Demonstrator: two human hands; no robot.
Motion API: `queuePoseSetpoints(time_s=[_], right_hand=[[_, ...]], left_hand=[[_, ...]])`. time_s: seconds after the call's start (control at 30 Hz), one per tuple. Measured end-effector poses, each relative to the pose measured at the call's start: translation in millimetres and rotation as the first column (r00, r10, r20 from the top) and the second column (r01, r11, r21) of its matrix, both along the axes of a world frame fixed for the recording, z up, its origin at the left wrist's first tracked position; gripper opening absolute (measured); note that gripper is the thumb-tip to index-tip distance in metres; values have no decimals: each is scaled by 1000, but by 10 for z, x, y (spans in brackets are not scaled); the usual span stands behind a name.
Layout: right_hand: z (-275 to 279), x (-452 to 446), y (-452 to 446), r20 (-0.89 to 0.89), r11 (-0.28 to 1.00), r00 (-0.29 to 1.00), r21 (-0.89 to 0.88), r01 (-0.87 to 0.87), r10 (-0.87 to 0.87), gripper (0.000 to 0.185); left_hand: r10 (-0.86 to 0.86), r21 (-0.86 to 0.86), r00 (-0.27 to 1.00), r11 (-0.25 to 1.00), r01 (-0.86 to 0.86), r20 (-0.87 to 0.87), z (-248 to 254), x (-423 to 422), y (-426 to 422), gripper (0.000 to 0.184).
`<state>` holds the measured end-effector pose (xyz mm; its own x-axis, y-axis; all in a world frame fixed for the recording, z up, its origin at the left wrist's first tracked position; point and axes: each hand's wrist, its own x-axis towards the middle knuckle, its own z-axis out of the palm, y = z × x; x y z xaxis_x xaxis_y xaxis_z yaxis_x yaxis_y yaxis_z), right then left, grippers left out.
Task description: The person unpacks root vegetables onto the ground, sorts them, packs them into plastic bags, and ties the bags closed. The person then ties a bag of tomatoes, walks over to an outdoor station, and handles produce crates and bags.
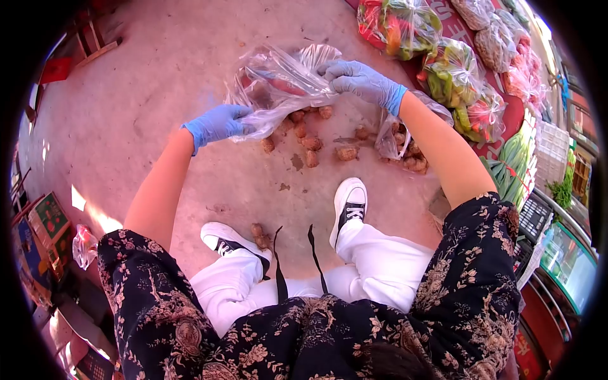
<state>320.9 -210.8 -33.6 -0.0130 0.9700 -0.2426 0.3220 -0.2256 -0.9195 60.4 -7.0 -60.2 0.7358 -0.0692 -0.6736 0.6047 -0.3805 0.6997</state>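
Observation:
A large clear plastic bag (272, 82) is stretched between my two hands, above the concrete floor. My left hand (218, 124), in a blue glove, is closed on the bag's lower left edge. On the other side, my right hand (361, 81), gloved the same way, pinches the bag's upper right edge. Several small brown tubers, like taro, (310, 143) lie loose on the floor just below the bag, some partly hidden by it. More tubers (415, 161) sit in and around a second clear plastic bag (387, 136) under my right forearm.
Bags of peppers (402, 28) and green vegetables (453, 73) lie along a red mat at the upper right, near bundled green stalks (516, 158). One tuber clump (259, 235) is beside my left shoe (234, 244). Boxes (50, 218) stand at the left edge.

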Motion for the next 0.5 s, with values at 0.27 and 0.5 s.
queuePoseSetpoints(time_s=[0.27,0.5], right_hand=[[-253,-515,-315,96,925,995,-378,18,20,38],[-61,-759,-268,499,924,812,-363,-122,303,41]], left_hand=[[-114,25,987,993,117,-116,36,-398,-259,42],[-40,-61,991,998,32,-129,175,-451,-291,42]])
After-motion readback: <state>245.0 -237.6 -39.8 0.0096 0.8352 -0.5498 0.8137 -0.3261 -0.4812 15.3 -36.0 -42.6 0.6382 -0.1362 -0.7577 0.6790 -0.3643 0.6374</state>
